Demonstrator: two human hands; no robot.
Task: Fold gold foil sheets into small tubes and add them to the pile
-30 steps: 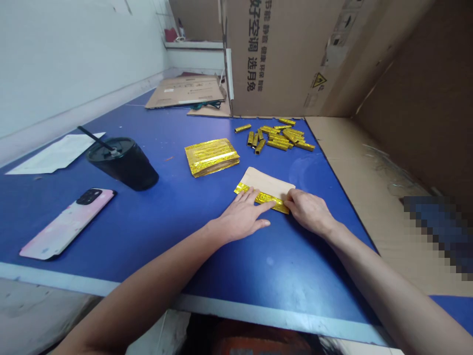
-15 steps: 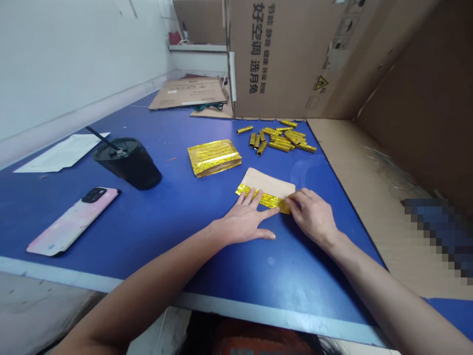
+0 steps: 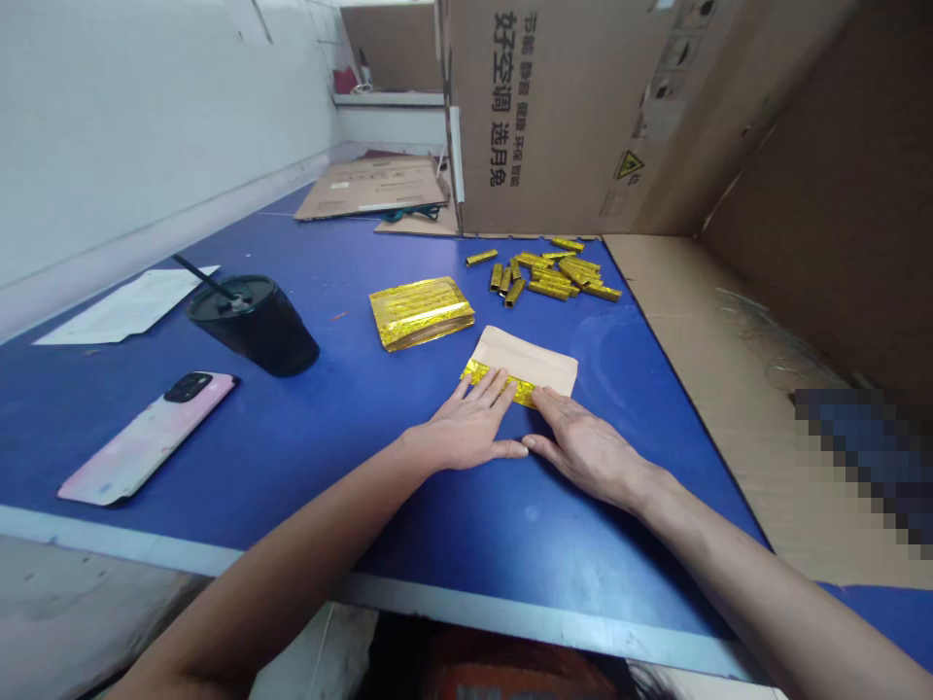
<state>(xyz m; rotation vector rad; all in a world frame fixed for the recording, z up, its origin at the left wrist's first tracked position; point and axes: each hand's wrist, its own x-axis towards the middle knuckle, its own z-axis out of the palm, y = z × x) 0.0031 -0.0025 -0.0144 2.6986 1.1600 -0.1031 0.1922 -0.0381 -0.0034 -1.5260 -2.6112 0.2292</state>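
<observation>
A sheet of paper (image 3: 529, 358), beige on its upper part with a shiny gold strip along the near edge, lies flat on the blue table (image 3: 306, 486). My left hand (image 3: 472, 423) rests on the left and middle of the gold strip, fingers stretched out and thumb apart. On the strip's right end lies my right hand (image 3: 587, 442), its fingers extended flat and its thumb near the left thumb. Both hands partly cover the gold strip. Beyond them sits a stack of gold foil sheets (image 3: 423, 306). Several small rolled gold tubes (image 3: 550, 280) are scattered farther back.
To the left stand a black tumbler (image 3: 255, 326) with a straw and a pink-white phone (image 3: 146, 437). White paper (image 3: 123, 306) lies behind them. Flattened cardboard (image 3: 371, 185) is at the back. A large cardboard box (image 3: 554, 117) walls the far side, with cardboard (image 3: 677, 321) along the right.
My right hand has moved left along the gold strip, and its fingers went from pinching the right edge to lying flat. My left hand shifted slightly left.
</observation>
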